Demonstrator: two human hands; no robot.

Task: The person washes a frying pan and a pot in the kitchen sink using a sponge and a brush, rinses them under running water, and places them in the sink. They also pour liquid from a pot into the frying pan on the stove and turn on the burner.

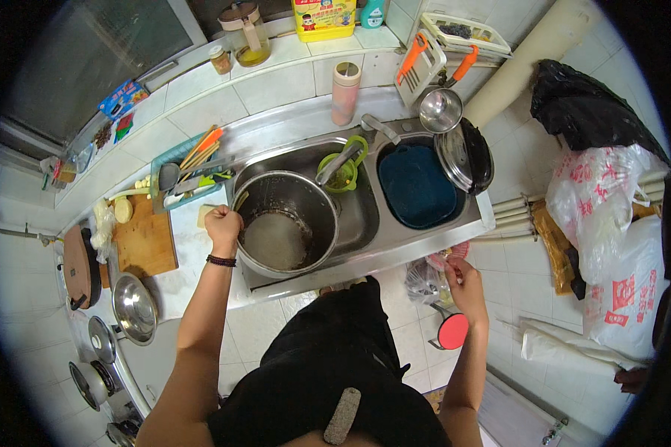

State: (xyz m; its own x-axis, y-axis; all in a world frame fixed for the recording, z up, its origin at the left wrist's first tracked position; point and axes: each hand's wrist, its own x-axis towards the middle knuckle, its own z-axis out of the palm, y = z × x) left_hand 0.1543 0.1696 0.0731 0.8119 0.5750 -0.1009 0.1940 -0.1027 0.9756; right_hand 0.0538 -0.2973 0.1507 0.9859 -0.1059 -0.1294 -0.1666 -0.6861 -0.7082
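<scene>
A large metal pot (285, 229) stands over the front left of the stainless steel sink, with dark residue inside its wall. My left hand (223, 226) is closed at the pot's left edge, gripping it there. Out past the sink's front edge, my right hand (465, 285) hangs with fingers drawn together, over a plastic bag (423, 279) lower down. Whether those fingers pinch anything is unclear. A green strainer (342, 174) sits in the left basin under the faucet (381, 129). The right basin holds a dark blue tub (418, 187).
A wooden cutting board (145, 237), a steel bowl (135, 308) and a teal utensil basket (193, 195) occupy the left counter. Behind the sink stands a pink bottle (345, 95). A pot lid (457, 159) leans at the right basin. Plastic bags (598, 207) hang on the right.
</scene>
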